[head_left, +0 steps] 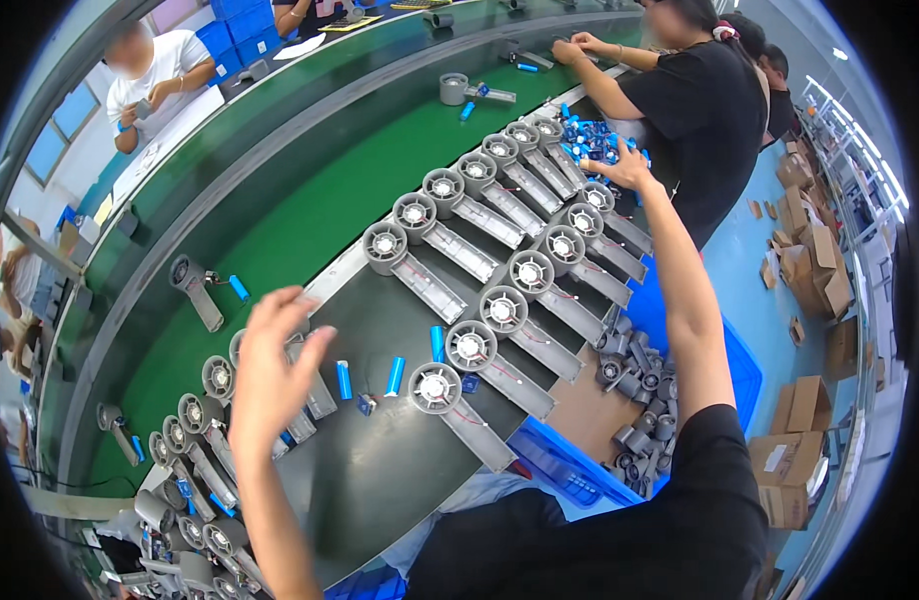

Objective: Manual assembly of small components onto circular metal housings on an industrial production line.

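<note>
My left hand (277, 375) is raised over the left part of the dark work table, its fingers apart and nothing in it. Beneath and beside it lie grey handheld-fan housings (218, 378), partly hidden by the hand and forearm. My right hand (625, 170) reaches to the far end, fingers spread at the edge of a pile of blue battery cells with small boards (592, 138). Two rows of open fan housings (385, 247) with round heads and long handles stretch between my hands. Loose blue batteries (395, 376) lie nearest the front housing (435, 388).
A green conveyor belt (310, 215) runs beyond the table, carrying a few fan parts (455, 90). A blue crate (745, 385) of grey parts stands by my right arm. A co-worker in black (705, 120) works at the far right; cardboard boxes (795, 450) line the floor.
</note>
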The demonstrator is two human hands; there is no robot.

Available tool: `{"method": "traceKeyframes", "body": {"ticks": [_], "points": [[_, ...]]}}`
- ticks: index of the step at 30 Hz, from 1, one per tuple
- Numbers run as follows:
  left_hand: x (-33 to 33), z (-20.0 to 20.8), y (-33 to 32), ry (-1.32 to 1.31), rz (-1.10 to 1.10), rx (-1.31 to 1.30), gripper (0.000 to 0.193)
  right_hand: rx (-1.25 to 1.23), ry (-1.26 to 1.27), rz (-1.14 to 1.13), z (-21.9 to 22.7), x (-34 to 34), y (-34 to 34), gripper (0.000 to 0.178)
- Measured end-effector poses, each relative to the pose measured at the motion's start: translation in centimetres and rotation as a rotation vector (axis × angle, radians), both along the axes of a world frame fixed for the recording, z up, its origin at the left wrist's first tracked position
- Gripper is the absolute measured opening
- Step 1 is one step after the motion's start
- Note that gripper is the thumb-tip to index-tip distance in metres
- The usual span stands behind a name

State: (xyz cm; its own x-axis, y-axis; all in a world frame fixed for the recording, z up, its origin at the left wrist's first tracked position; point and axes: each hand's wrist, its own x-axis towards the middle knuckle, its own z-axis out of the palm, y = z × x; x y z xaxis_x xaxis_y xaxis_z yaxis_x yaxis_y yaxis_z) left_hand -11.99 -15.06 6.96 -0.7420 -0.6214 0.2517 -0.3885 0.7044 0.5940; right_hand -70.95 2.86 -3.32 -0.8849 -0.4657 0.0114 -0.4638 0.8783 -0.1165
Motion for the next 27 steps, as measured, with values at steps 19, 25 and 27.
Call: {"method": "traceKeyframes", "body": {"ticks": [19,25,27], "points": [[-1.8,-6.8,13.1,-0.002,-0.031,0.099,0.067,-0.198,-0.133,-0.106,2.2,0.6,-1.4,0.128],[-0.6,-6.6,13.7,0.094,0.016,0.208,0.062,-0.220,-0.103,-0.047,0.8,0.3,-2.2,0.120],[0.6,-5.5,13.8,0.112,0.039,0.276,0.061,-0.348,-0.082,-0.084,-0.6,0.0,-1.3,0.110]]}}
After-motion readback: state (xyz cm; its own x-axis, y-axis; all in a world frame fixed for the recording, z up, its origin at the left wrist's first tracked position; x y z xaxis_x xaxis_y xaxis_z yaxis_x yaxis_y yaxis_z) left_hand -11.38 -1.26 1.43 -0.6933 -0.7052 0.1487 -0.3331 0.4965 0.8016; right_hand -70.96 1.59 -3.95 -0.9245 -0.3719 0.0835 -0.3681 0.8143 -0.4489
